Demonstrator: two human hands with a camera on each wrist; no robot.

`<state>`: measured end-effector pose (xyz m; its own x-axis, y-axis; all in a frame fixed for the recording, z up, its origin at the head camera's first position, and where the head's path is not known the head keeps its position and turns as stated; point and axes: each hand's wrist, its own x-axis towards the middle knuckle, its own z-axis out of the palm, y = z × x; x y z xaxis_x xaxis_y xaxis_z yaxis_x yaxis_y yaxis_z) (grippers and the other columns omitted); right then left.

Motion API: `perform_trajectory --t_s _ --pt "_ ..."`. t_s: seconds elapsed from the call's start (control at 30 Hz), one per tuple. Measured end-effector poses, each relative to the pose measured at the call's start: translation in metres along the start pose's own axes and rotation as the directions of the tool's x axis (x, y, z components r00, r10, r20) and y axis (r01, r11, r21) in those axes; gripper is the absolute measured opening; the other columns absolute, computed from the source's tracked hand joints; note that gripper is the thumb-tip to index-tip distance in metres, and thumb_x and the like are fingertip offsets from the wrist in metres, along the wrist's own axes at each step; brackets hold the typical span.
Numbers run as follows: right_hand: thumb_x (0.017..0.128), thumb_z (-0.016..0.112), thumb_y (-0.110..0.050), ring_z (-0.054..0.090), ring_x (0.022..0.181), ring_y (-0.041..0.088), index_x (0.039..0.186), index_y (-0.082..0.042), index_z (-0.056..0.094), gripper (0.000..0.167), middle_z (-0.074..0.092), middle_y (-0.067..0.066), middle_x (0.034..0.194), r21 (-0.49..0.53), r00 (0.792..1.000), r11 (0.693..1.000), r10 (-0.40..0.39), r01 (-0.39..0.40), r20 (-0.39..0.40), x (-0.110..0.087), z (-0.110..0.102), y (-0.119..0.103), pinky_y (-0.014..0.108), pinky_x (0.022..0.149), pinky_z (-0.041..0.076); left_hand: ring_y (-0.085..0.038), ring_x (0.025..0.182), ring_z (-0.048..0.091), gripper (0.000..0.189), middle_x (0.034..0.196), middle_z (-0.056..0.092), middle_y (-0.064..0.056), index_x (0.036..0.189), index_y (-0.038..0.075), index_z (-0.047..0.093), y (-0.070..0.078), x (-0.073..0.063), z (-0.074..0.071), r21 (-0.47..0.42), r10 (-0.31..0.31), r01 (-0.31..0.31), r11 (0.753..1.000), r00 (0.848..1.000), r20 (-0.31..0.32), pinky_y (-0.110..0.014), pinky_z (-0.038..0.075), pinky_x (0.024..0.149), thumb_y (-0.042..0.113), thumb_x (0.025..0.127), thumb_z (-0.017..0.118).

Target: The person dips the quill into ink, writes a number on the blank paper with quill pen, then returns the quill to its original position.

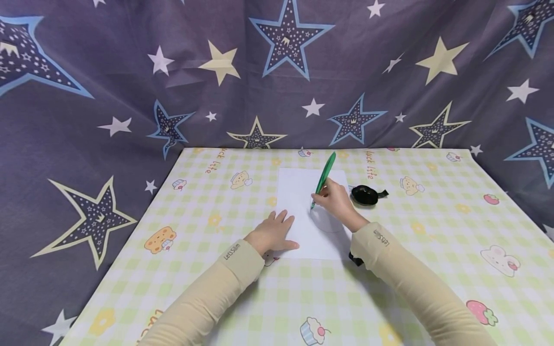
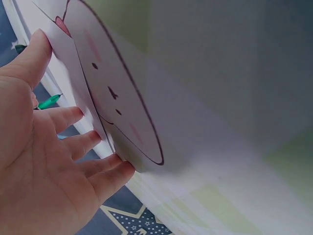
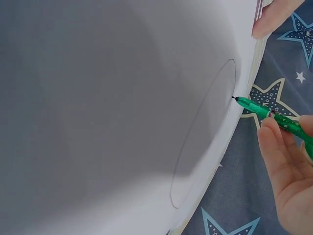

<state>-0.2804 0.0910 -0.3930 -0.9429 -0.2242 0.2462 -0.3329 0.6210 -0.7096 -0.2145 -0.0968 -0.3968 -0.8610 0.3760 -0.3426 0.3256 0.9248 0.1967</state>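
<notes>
A white sheet of paper [image 1: 298,192] lies on the table. My right hand [image 1: 336,201] pinches a green pen [image 1: 325,172] between thumb and fingers, its tip touching the paper. In the right wrist view the pen [image 3: 254,106] meets a thin, dark curved line [image 3: 188,129] that forms a long loop on the sheet. My left hand [image 1: 274,233] rests with spread fingers on the paper's left edge. Seen from the left wrist, the fingers of the left hand [image 2: 63,147] are straight and touch the sheet's border beside a printed bear face [image 2: 115,93].
A black oval object [image 1: 365,195] with a short strap lies just right of the paper. Another small black piece [image 1: 356,259] shows partly beneath the right sleeve. A green checked cloth [image 1: 195,288] with printed cartoons covers the table; a dark star-patterned curtain [image 1: 268,96] hangs behind.
</notes>
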Motion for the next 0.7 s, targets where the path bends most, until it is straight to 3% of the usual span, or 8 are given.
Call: perform_trajectory --t_s 0.7 --pt "0.084 0.066 -0.009 0.063 0.072 0.026 0.092 0.002 0.054 0.019 0.065 0.016 0.081 0.006 1.0 1.0 0.001 -0.001 0.014 -0.002 0.0011 -0.0018 0.036 0.062 0.052 -0.04 0.134 0.014 0.079 0.15 0.017 -0.015 0.146 0.008 0.026 0.0018 -0.0021 -0.0019 -0.01 -0.005 0.005 1.0 1.0 -0.004 -0.045 0.022 0.107 0.049 0.086 0.058"
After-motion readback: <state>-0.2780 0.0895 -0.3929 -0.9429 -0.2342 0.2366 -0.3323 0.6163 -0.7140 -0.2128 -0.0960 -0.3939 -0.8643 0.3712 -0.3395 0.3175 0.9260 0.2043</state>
